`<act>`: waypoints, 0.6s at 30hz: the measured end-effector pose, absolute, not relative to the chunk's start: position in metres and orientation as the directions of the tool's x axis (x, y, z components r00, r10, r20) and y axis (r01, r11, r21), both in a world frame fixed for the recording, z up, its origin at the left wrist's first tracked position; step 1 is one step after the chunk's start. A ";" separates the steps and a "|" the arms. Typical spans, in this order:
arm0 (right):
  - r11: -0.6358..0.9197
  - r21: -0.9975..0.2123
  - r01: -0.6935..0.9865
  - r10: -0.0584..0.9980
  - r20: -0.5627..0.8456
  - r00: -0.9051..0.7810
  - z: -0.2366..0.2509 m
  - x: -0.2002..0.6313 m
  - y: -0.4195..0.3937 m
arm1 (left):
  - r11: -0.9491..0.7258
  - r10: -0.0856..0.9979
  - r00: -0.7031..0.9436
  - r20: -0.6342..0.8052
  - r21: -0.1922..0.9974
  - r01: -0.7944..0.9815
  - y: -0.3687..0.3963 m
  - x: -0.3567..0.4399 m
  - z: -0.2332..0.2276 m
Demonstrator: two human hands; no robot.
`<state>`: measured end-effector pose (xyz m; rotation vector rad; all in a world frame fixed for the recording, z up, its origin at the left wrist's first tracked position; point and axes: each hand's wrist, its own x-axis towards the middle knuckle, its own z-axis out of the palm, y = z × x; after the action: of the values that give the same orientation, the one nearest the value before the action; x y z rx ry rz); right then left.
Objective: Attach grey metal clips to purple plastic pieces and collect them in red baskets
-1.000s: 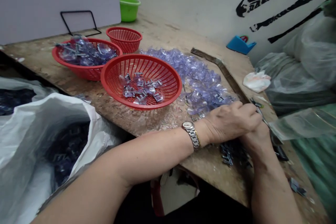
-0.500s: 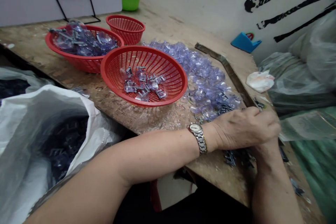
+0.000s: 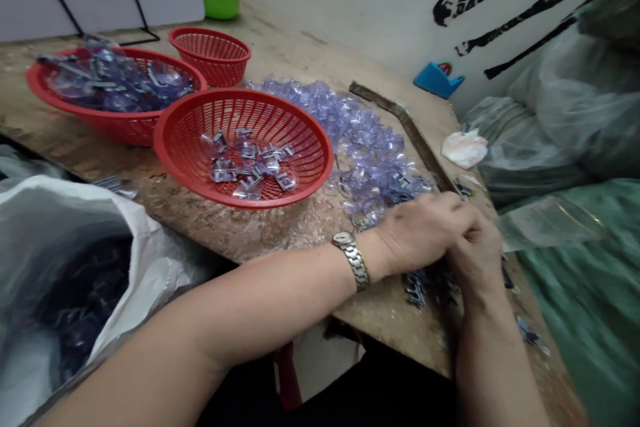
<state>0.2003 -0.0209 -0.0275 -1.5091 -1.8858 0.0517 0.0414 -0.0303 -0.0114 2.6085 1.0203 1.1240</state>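
both hands meet at the table's [image 3: 280,233] near edge, left hand [image 3: 417,233] curled over the right hand [image 3: 475,250], fingers bunched together. whatever sits between them is hidden and blurred, so i cannot tell what they grip, or whether they grip at all. dark clips [image 3: 425,283] lie on the table right under the hands, touching the left palm's underside. a watch [image 3: 353,259] rides the left wrist. just beyond the left knuckles spreads the heap of clear cups [image 3: 365,140], its near edge almost at the fingers. left of the hands, past the watch, sits a red basket [image 3: 193,167] with a few assembled pieces in it; farther left, a second basket [image 3: 107,125] piled full, and a small basket [image 3: 210,53] beyond them. a white sack [image 3: 125,227] gapes below the left forearm. right of the hands, plastic bags [image 3: 550,133] crowd the table's side.
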 end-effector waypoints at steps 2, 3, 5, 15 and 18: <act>0.298 -0.528 0.795 0.875 0.485 -0.006 -0.024 0.193 -0.026 | -0.699 0.712 0.406 0.573 0.527 0.483 -0.022 0.035 -0.011; 0.293 -0.578 0.762 0.877 0.480 0.026 -0.023 0.191 -0.027 | -0.651 0.757 0.347 0.554 0.599 0.465 -0.018 0.032 -0.011; 0.294 -0.633 0.716 0.879 0.473 0.057 -0.022 0.189 -0.028 | -0.554 0.832 0.244 0.498 0.729 0.401 -0.009 0.025 -0.010; 0.309 -0.774 0.553 0.903 0.422 0.085 -0.026 0.186 -0.026 | -0.193 0.887 0.433 0.160 0.981 0.032 0.000 0.012 -0.013; 0.313 -0.822 0.475 0.911 0.401 0.093 -0.024 0.184 -0.027 | -0.254 0.842 0.502 0.198 0.966 0.046 0.000 0.013 -0.016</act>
<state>0.1838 -0.0269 -0.0244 -1.3148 -1.5404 0.5267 0.0126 -0.0001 -0.0157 1.6619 0.7673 0.9177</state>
